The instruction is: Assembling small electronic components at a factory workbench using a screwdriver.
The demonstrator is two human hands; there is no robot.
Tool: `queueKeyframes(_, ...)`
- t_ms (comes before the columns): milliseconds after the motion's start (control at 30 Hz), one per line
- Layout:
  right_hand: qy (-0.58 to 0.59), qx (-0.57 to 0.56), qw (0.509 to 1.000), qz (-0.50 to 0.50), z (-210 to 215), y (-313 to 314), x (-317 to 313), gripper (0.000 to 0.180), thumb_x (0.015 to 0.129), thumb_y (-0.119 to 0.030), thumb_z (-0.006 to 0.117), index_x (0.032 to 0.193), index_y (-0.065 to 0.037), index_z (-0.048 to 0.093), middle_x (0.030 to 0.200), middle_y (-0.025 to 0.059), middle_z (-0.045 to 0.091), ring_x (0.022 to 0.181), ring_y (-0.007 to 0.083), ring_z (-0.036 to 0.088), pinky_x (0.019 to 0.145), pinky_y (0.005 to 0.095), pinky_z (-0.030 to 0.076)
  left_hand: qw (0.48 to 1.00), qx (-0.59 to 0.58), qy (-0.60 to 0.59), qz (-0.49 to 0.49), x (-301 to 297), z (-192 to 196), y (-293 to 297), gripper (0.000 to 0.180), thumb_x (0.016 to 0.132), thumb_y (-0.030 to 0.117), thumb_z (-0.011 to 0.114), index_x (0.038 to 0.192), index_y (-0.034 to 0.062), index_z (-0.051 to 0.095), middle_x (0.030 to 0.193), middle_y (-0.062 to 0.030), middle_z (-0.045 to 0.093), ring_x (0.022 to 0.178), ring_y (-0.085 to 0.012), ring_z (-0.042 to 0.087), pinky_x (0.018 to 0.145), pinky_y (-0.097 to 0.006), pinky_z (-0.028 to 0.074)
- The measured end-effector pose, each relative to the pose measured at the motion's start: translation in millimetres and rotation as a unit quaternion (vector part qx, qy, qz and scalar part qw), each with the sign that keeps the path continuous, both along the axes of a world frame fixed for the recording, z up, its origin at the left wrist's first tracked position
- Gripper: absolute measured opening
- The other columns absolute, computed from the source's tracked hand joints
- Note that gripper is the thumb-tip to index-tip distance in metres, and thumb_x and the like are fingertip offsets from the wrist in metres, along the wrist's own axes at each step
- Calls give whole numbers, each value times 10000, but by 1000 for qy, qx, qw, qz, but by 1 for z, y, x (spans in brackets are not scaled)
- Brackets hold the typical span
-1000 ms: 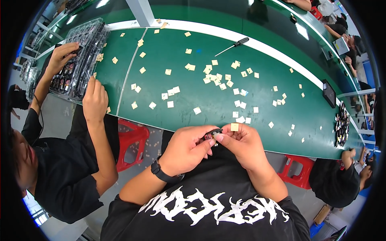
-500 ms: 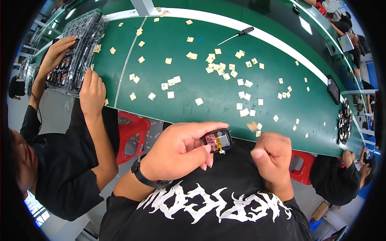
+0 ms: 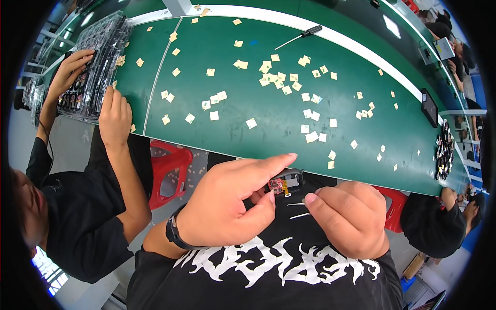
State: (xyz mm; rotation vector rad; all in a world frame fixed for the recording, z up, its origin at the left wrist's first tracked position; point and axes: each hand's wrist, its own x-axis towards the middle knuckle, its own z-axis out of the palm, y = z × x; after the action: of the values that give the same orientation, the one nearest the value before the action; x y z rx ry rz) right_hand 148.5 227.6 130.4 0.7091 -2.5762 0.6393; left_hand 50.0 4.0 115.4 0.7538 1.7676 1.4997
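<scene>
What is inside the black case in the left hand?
In the case: a red board, a yellow strip, a grey part. The left hand partly covers its left end; what lies beneath is hidden.

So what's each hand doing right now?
Left hand: holding a small black device, red circuit board showing.
Right hand: closed, holding tweezers, tips apart.

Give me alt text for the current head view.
A person's left hand holds a small black device, its red circuit board exposed, and the right hand holds tweezers nearby. Pale squares and a screwdriver lie on the green table.
</scene>
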Motion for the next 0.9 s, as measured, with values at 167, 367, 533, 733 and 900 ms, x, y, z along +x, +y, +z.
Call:
queueKeyframes(167,51,41,998,-9,-2,-10,0,258,652,-76,712,895,8,695,833,111,668,641,165,598,466,240,442,993,14,111,32,7,-2,4,606,784,-115,581,1384,-27,576,903,-101,667,705,-85,634,639,-232,527)
queueKeyframes(367,49,80,995,-24,-1,-16,-1,245,647,-61,696,878,20,690,827,128,671,630,163,599,438,232,426,979,0,202,30,9,0,5,611,755,-110,626,1358,-17,598,913,-139,686,685,-163,641,620,-268,516)
queueKeyframes(533,48,98,994,-15,-3,-18,-3,222,657,-68,690,855,33,689,812,138,664,625,169,585,429,228,410,978,-2,208,21,8,-4,5,596,759,-100,639,1348,-17,604,917,-149,687,698,-200,636,623,-288,507)
queueKeyframes(733,15,138,990,16,1,-18,-4,252,640,-85,680,861,37,683,814,142,653,655,179,588,465,237,432,982,-13,189,-2,5,-11,2,596,773,-96,641,1361,-5,601,899,-136,674,710,-191,633,622,-282,506)
queueKeyframes(900,-27,132,990,30,7,-14,-5,294,651,-112,684,918,11,686,889,126,662,706,189,622,512,255,471,1000,7,3,-2,1,-15,-6,563,861,-66,650,1412,18,566,1068,-111,667,801,-72,634,650,-230,546)
